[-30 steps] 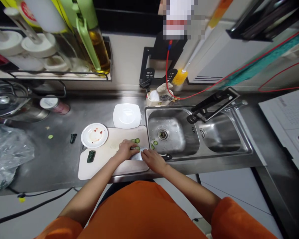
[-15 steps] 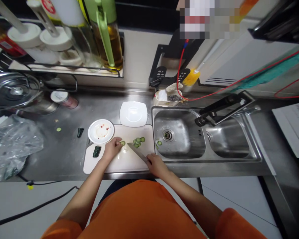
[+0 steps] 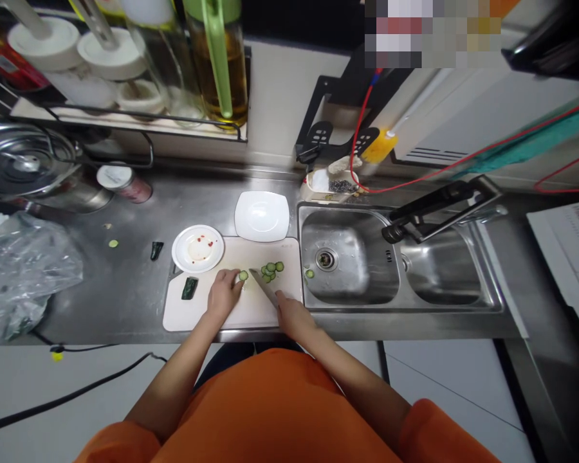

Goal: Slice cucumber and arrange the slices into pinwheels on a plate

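The two hands are apart, near the middle of the frame. The left hand (image 3: 223,292) has its fingers closed around a green piece (image 3: 243,275) that looks like cucumber, with its pale cut end facing out. The right hand (image 3: 293,315) is wrapped around the handle of a knife (image 3: 265,287). The blade points up and to the left, and its tip is near the green piece. All this is over the pale board (image 3: 212,310) in the lower middle. Some round slices (image 3: 271,269) sit in a little pile just right of the blade.

The green piece is probably light and firm, but wet where it is cut, so it may slip or roll. The best place to hold it is by its sides, well back from the cut end, with fingertips tucked in. The thin slices likely bend and snap easily, so pinch them softly.
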{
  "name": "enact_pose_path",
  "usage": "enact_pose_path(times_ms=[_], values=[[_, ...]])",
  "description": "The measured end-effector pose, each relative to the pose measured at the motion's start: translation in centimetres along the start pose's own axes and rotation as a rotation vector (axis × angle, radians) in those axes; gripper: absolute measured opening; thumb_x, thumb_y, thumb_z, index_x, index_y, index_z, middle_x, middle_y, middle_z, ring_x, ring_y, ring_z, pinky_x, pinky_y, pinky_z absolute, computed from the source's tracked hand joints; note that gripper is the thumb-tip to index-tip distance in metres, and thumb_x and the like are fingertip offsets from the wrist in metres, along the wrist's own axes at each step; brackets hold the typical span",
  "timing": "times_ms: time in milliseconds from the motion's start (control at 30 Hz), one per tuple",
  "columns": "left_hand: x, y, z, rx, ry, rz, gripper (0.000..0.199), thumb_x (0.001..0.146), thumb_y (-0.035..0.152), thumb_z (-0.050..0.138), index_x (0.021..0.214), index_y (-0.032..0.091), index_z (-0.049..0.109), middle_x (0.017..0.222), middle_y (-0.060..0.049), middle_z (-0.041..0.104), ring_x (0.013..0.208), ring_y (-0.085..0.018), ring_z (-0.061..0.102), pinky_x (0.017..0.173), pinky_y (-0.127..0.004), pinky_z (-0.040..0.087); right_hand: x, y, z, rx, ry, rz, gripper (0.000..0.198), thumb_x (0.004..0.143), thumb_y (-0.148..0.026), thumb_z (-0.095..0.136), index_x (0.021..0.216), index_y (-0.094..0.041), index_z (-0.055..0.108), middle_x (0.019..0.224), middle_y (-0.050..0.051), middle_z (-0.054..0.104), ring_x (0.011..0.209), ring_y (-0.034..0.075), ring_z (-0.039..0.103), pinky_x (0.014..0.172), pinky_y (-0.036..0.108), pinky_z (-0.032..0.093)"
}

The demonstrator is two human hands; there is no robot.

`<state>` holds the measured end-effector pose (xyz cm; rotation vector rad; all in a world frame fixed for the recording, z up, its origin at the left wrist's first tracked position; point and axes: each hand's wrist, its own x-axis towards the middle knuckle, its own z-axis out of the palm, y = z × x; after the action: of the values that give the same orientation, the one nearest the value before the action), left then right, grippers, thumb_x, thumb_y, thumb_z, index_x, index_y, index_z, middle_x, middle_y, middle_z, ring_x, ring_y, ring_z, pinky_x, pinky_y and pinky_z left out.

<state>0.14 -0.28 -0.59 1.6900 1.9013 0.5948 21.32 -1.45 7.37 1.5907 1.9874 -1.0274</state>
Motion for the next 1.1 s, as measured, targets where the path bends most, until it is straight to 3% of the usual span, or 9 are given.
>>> enact_pose_path(times_ms=[567, 1100], values=[[-0.5, -0.3, 0.9, 0.016, 0.070, 0.009, 0.028, 0.083, 0.034, 0.054, 0.107, 0.022, 0.063, 0.098, -0.007, 0.058, 0.089, -0.019, 0.058, 0.082, -0.032, 0.049, -1.2, -2.6, 0.3, -0.150, 0.015, -0.024, 0.046, 0.086, -0.004, 0.032, 0.130, -0.016, 0.035, 0.094, 0.013, 0.065, 0.092, 0.024, 0.062, 0.071, 0.030, 0.045], [-0.4, -0.2, 0.8, 0.025, 0.053, -0.008, 0.028, 0.084, 0.035, 0.054, 0.107, 0.022, 0.063, 0.098, -0.007, 0.058, 0.090, -0.019, 0.059, 0.082, -0.030, 0.049, -0.9, -3.0, 1.2, -0.117, 0.032, -0.007, 0.044, 0.087, -0.004, 0.030, 0.129, -0.016, 0.037, 0.093, 0.013, 0.065, 0.094, 0.023, 0.063, 0.074, 0.030, 0.046]])
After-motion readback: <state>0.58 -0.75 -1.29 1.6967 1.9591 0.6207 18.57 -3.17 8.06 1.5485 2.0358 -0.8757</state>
